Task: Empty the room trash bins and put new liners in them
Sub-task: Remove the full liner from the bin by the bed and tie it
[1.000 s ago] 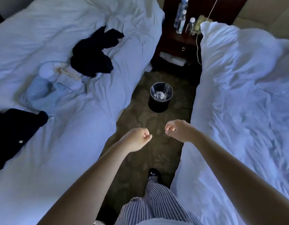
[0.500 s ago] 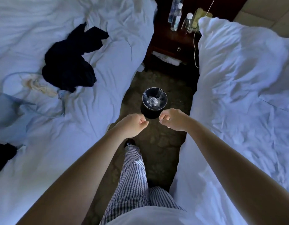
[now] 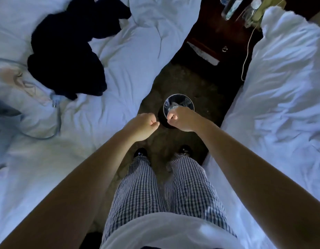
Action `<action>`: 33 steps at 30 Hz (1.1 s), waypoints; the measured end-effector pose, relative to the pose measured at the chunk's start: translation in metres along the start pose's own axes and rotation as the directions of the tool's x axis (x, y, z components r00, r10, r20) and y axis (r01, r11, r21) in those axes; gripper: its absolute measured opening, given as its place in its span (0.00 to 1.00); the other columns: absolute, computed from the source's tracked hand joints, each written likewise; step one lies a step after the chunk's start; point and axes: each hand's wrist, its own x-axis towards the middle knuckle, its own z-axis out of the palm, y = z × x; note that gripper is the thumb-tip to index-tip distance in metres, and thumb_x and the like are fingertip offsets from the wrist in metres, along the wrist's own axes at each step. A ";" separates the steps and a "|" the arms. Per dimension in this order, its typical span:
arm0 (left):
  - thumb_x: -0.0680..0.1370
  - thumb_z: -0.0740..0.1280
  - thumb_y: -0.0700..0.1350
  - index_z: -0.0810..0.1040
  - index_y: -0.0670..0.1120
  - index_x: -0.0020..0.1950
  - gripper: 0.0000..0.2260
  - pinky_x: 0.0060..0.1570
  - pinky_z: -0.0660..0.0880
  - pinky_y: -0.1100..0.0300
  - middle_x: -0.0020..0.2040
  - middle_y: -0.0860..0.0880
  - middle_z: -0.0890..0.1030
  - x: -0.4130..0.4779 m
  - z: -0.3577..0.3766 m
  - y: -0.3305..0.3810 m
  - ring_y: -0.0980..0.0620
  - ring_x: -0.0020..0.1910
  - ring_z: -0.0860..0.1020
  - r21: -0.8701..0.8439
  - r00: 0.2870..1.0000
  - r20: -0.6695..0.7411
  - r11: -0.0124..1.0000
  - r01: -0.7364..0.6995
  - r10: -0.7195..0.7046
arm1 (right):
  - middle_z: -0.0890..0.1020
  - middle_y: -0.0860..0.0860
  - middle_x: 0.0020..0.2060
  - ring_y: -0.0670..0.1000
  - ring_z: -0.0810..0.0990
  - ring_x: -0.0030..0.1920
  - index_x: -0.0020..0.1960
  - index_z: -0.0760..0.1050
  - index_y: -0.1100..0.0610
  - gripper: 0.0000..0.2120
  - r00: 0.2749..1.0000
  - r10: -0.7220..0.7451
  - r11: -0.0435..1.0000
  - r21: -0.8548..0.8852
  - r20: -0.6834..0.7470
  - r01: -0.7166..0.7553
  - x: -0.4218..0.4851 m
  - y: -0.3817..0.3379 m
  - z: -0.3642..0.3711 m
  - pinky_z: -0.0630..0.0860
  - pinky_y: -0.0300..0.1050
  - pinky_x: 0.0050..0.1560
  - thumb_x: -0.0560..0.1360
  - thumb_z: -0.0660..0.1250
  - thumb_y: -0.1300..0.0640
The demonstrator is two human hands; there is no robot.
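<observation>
Right now both hands are curled up into loose fists, and they hold nothing. The left hand is near the middle of the frame. The right hand is just beside it, and the two do not touch. The right hand's fingers sit in front of the lower edge of the trash bin, so they cover part of its rim. I cannot tell if they touch the bin or are above it. The left hand is just to the left of the bin.

The bin is small, round and dark. It stands on the floor between two beds, a little above the middle of the frame. A clear liner is in it, with something crumpled and shiny inside. It is too small to say what that is.

The floor is dark with a faint pattern. The bed on the left has white rumpled covers, with dark clothes and a thin cord on it. The bed on the right is white and rumpled too. At the upper right stands a dark wood nightstand with water bottles, cut off by the top edge.

Checked trousers and two dark shoes show at the bottom. The room is dim.
</observation>
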 end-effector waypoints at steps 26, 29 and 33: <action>0.82 0.56 0.48 0.75 0.40 0.60 0.15 0.56 0.73 0.51 0.56 0.41 0.78 0.236 0.164 0.097 0.42 0.56 0.76 -0.679 0.746 0.018 0.539 0.498 -0.666 | 0.77 0.56 0.57 0.56 0.74 0.58 0.57 0.76 0.55 0.10 0.785 -0.211 0.725 -0.445 0.583 0.526 0.231 0.189 -0.040 0.73 0.50 0.53 0.79 0.60 0.54; 0.82 0.56 0.48 0.74 0.40 0.62 0.15 0.57 0.72 0.54 0.60 0.42 0.77 0.254 0.200 0.100 0.44 0.58 0.75 -0.721 0.742 0.065 0.483 0.498 -0.667 | 0.79 0.54 0.53 0.55 0.77 0.53 0.54 0.76 0.55 0.08 0.792 -0.193 0.744 -0.440 0.579 0.503 0.243 0.228 -0.014 0.73 0.47 0.48 0.79 0.61 0.53; 0.82 0.56 0.47 0.73 0.40 0.62 0.15 0.56 0.70 0.56 0.61 0.42 0.76 0.276 0.252 0.099 0.45 0.60 0.74 -0.715 0.750 0.078 0.488 0.501 -0.657 | 0.79 0.55 0.52 0.55 0.78 0.51 0.54 0.77 0.56 0.10 0.801 -0.187 0.761 -0.432 0.568 0.484 0.256 0.273 0.023 0.76 0.51 0.53 0.79 0.62 0.53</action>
